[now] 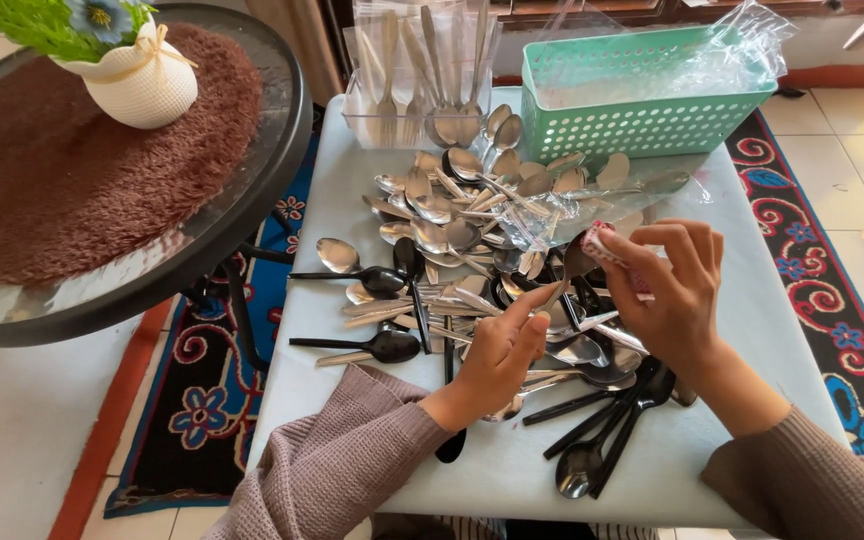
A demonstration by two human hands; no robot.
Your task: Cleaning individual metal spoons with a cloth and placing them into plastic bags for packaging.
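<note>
Spoon-strewn pale table, patterned rug

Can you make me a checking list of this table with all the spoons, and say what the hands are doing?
Surface: pale square table, mostly covered.
Job's things: spoon pile, silver and black mixed; left hand holds one silver spoon; right hand rubs it with a pink cloth.
Clutter: clear bags on the pile; green basket; clear box of cutlery.
Grippers: both hands busy over the pile.
Cables: nothing seen.
Surroundings: round glass table with brown mat and white vase; patterned rug; tiled floor.
</note>
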